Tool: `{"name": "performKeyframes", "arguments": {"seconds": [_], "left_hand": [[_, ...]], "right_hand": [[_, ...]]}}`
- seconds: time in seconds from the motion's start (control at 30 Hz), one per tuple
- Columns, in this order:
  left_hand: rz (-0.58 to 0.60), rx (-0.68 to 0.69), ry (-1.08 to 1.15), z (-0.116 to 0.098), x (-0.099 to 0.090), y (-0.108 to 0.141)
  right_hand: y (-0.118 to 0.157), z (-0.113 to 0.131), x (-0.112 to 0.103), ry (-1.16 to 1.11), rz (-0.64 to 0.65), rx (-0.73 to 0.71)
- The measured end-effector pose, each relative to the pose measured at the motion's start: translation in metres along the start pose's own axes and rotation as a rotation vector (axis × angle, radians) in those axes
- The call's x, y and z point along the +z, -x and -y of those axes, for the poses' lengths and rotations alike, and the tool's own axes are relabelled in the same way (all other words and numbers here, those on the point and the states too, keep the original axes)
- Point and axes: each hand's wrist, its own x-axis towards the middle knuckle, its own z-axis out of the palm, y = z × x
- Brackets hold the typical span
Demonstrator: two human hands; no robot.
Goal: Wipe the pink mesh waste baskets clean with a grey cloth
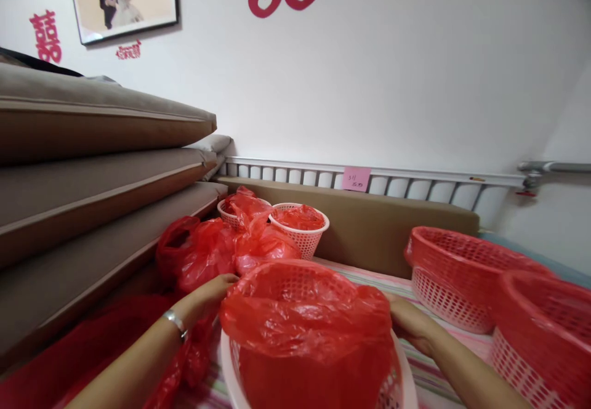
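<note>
A pale pink perforated basket (227, 360) stands at the bottom centre, with a red plastic bag (314, 323) lying inside it and draped over its far rim. My left hand (220, 288) is at the basket's far left side, its fingers bent at the bag's edge and partly hidden. A silver bracelet (176, 324) is on my left wrist. At the right side of the rim is my right hand (407, 319), its fingers hidden behind the bag and basket. What the fingertips hold cannot be made out.
Two smaller baskets with red bags, one of them pink (305, 236), stand behind. Crumpled red bags (207, 252) lie at left beside stacked cushions (92, 193). Two bag-lined baskets (450, 298) stand at right on a striped cloth. A radiator (415, 188) runs along the wall.
</note>
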Motion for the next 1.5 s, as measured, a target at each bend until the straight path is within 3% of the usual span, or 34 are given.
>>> {"name": "performKeyframes", "arguments": {"seconds": [0.07, 0.17, 0.27, 0.3, 0.37, 0.43, 0.53, 0.7, 0.8, 0.93, 1.13, 1.37, 1.5], "left_hand": [[-0.179, 0.088, -0.087, -0.008, -0.001, 0.011], [-0.405, 0.377, -0.248, -0.021, 0.002, 0.051], [-0.512, 1.018, -0.638, -0.028, 0.017, 0.106], [-0.521, 1.168, -0.737, -0.028, 0.024, 0.121], [-0.496, 1.321, -0.897, -0.028, 0.041, 0.141], [-0.500, 1.325, -0.992, -0.028, 0.057, 0.145], [-0.597, 1.225, -1.011, -0.032, 0.072, 0.130], [-0.662, 1.247, -0.898, -0.036, 0.079, 0.121], [-0.670, 1.310, -0.826, -0.019, 0.078, 0.134], [-0.592, 1.235, -0.805, 0.017, 0.075, 0.151], [-0.581, 1.216, -0.752, 0.042, 0.073, 0.163], [-0.593, 1.269, -0.742, 0.044, 0.083, 0.176], [-0.535, 1.234, -0.746, 0.046, 0.099, 0.178]], "right_hand": [[0.013, 0.007, -0.007, 0.056, -0.263, -0.082], [0.052, 0.024, -0.013, 0.171, -0.574, -0.403], [0.102, 0.036, -0.002, 0.334, -0.690, -0.784], [0.116, 0.037, 0.004, 0.397, -0.716, -0.901], [0.135, 0.037, 0.019, 0.525, -0.745, -1.092], [0.139, 0.036, 0.034, 0.644, -0.752, -1.191], [0.128, 0.037, 0.050, 0.755, -0.779, -1.207], [0.117, 0.039, 0.053, 0.743, -0.847, -1.262], [0.130, 0.025, 0.055, 0.725, -0.842, -1.280], [0.149, -0.010, 0.060, 0.767, -0.786, -1.298], [0.152, -0.049, 0.074, 0.703, -0.724, -1.241], [0.147, -0.056, 0.099, 0.508, -0.893, -1.028], [0.144, -0.065, 0.109, 0.370, -0.887, -0.969]]}}
